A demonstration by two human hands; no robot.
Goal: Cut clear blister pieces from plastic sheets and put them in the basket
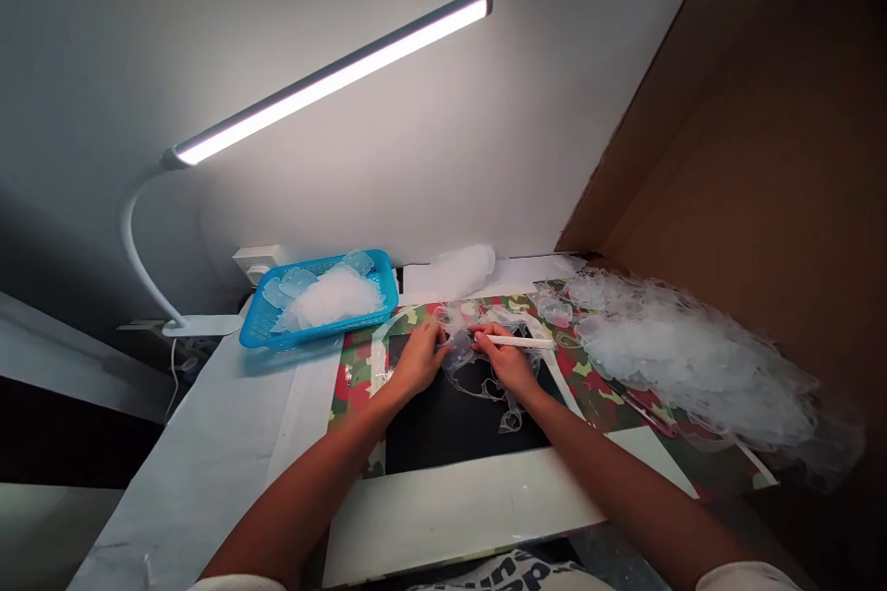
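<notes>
My right hand is closed around a slim white pen-shaped tool, which points off to the right. A thin, clear film piece with cut-out outlines lies between my hands, over a black mat. Thumb and fingers of my left hand pinch the left edge of this film. More of the clear film, in looping strips, trails below my right hand on the mat. The working tip of the tool is hidden by my fingers.
A blue basket with translucent pieces stands at the back left. A large heap of clear film scraps lies on the right, near a red-handled tool. A lit lamp hangs overhead; a cardboard panel rises at right.
</notes>
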